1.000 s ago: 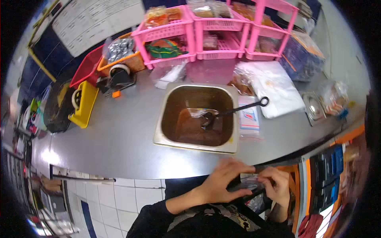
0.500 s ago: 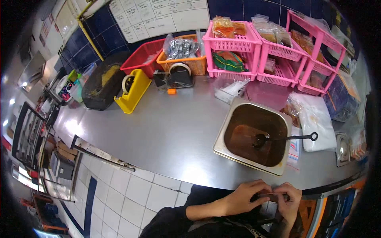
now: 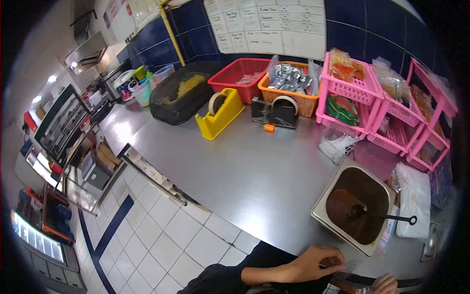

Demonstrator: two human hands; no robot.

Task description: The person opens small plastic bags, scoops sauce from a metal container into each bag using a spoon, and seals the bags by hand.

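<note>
My left hand [image 3: 316, 264] is at the table's front edge, its thumb and fingers curled into a pinch. A thin piece of clear plastic [image 3: 351, 266], apparently a small bag, shows at its fingertips. My right hand [image 3: 385, 284] is low at the frame's bottom, partly cut off, with its fingers curled; what they hold is hidden. Just beyond both hands stands a square steel container [image 3: 327, 221] with brown liquid inside. A black ladle [image 3: 391, 217] rests in it, its handle lying over the right rim.
A yellow tape dispenser [image 3: 220, 115] and a black one [image 3: 274, 113] stand farther back. Behind are a red basket [image 3: 235, 87], an orange basket [image 3: 293, 99] and pink racks [image 3: 352, 91]. A bag of white plastic items [image 3: 338, 147] and white bags [image 3: 413, 206] lie near the container.
The view has swung left, so the table's things appear farther right. My hands have moved apart, and the right one is now lower and partly out of frame.
</note>
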